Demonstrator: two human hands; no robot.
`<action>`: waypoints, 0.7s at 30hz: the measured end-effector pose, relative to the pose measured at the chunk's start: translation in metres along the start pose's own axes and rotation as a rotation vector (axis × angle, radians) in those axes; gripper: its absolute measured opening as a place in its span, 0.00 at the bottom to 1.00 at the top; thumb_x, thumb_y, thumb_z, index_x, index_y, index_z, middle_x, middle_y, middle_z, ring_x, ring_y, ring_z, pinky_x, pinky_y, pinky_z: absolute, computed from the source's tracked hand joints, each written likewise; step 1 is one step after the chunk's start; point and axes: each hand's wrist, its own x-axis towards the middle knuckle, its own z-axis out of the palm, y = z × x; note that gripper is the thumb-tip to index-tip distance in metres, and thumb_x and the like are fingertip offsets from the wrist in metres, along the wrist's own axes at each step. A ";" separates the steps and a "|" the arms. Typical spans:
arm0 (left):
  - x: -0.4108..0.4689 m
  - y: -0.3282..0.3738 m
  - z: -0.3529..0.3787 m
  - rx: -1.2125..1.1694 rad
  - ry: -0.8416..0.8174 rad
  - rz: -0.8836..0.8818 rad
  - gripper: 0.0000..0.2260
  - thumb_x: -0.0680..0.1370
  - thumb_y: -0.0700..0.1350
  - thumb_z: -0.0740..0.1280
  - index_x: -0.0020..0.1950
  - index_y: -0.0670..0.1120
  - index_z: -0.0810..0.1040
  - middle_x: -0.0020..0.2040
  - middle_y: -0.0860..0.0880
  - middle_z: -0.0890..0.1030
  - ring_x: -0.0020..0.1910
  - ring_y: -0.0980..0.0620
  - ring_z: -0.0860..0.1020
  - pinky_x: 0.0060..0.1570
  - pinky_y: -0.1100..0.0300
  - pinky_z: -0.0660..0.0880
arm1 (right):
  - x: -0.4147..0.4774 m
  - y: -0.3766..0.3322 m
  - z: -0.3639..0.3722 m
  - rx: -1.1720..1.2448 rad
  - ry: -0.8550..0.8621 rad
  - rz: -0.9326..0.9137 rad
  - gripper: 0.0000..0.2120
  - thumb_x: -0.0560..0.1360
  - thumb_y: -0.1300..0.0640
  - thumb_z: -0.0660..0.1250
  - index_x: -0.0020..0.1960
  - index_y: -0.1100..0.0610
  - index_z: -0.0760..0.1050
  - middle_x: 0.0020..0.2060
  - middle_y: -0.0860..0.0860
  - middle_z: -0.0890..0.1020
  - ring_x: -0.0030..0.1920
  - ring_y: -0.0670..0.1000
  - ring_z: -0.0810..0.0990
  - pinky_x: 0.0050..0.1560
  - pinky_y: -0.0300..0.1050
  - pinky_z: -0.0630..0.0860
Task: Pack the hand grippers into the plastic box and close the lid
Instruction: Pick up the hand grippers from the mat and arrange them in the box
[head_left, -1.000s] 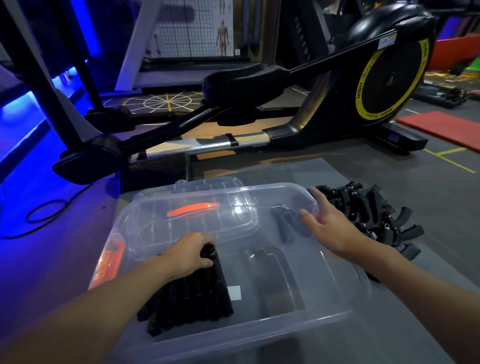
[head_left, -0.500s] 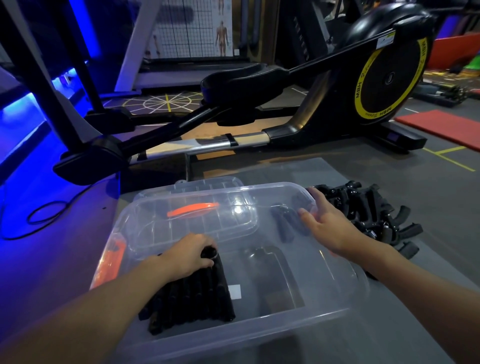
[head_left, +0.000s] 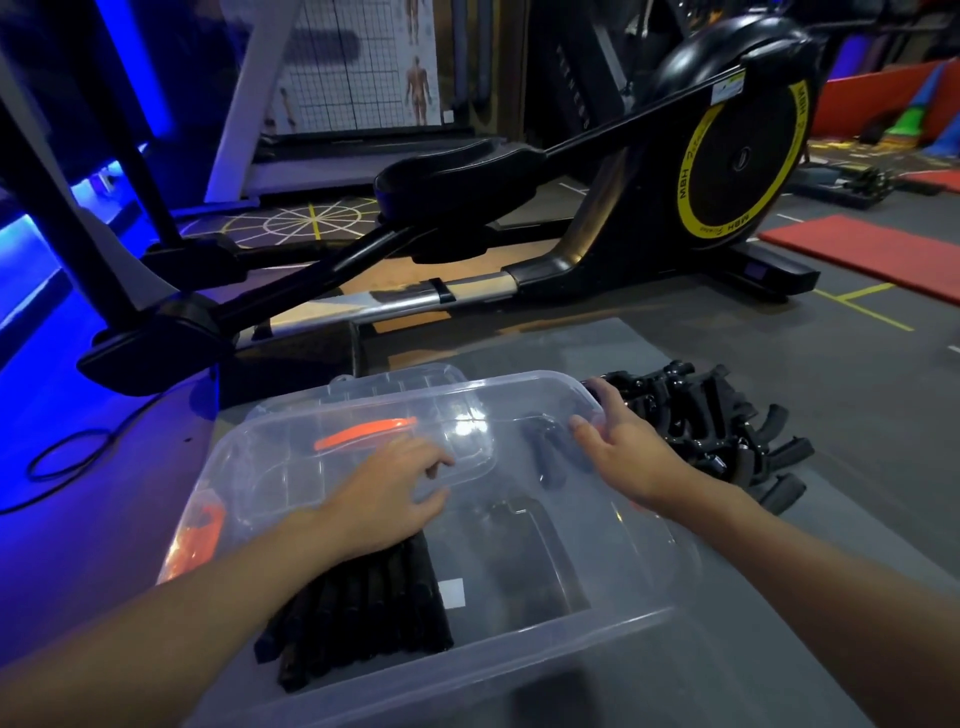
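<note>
A clear plastic box (head_left: 597, 631) stands in front of me on a grey mat. Several black hand grippers (head_left: 363, 608) lie in a row on its floor at the near left. My left hand (head_left: 387, 493) hovers just above them, fingers apart, holding nothing. My right hand (head_left: 631, 447) rests on the box's far right rim with its fingers spread. A pile of black hand grippers (head_left: 717, 431) lies on the mat just right of the box. The clear lid (head_left: 363, 415) with orange latches leans at the box's far left side.
A black and yellow elliptical trainer (head_left: 571, 218) stands right behind the box. A black cable (head_left: 67, 457) loops on the blue-lit floor at the left. A red mat (head_left: 872, 254) lies at the far right.
My left hand has let go of the row of grippers in the box and lifted up and away with its fingers spread. My right hand stays on the rim.
</note>
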 end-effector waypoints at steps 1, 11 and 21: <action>0.012 0.016 -0.002 -0.021 0.058 0.048 0.10 0.75 0.45 0.66 0.55 0.48 0.78 0.45 0.55 0.76 0.46 0.58 0.72 0.53 0.59 0.72 | 0.001 0.002 0.000 0.043 0.009 0.016 0.29 0.80 0.45 0.58 0.77 0.50 0.53 0.69 0.54 0.72 0.67 0.55 0.72 0.64 0.45 0.66; 0.130 0.156 0.028 -0.092 0.138 0.069 0.17 0.76 0.54 0.56 0.55 0.48 0.78 0.54 0.51 0.78 0.56 0.51 0.74 0.62 0.54 0.67 | 0.002 0.086 -0.022 0.280 0.345 0.254 0.18 0.77 0.45 0.60 0.61 0.54 0.72 0.48 0.49 0.80 0.49 0.50 0.78 0.51 0.47 0.73; 0.150 0.159 0.082 0.226 -0.134 -0.028 0.32 0.72 0.63 0.39 0.58 0.54 0.77 0.62 0.56 0.74 0.69 0.55 0.63 0.76 0.48 0.43 | 0.041 0.191 -0.063 -0.268 0.265 0.413 0.41 0.69 0.30 0.63 0.75 0.40 0.51 0.76 0.50 0.56 0.75 0.57 0.53 0.69 0.66 0.55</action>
